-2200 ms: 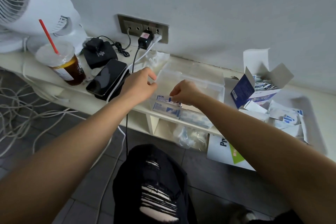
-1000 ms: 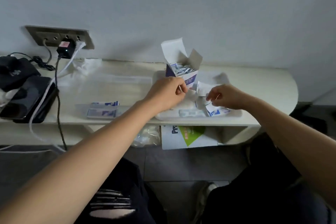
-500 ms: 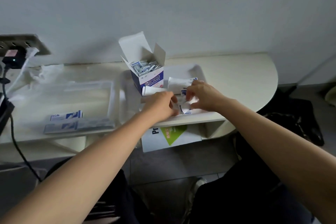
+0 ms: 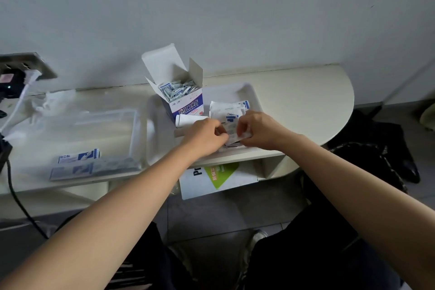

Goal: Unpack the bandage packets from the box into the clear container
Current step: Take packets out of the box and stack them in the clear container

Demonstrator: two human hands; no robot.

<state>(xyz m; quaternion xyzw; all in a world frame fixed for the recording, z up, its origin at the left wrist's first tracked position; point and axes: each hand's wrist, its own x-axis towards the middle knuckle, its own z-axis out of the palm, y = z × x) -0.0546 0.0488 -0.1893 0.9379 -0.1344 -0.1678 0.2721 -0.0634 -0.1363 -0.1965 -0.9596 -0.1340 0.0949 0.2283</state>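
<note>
- The left hand [image 4: 204,136] and right hand [image 4: 256,130] are both pinching one white bandage packet [image 4: 231,133] over the tray [image 4: 255,99], just in front of the open box [image 4: 187,106].
- Gripping it by the edges — then carrying it left into the clear container [image 4: 134,129] — is looking wisest.

A cream shelf [image 4: 306,106] with a rounded end bears a white tray [image 4: 255,94] beside a clear container [image 4: 134,129]

The open box [image 4: 187,107] shows white Chinese characters, 创口贴, on its blue band; the small Latin capitals beneath are too blurred to read. Under the counter [image 4: 294,106], a white package [image 4: 226,181] bears black "Pr" and, on green, 新编实. Print on the packets [image 4: 78,156] is too small to read.
</note>
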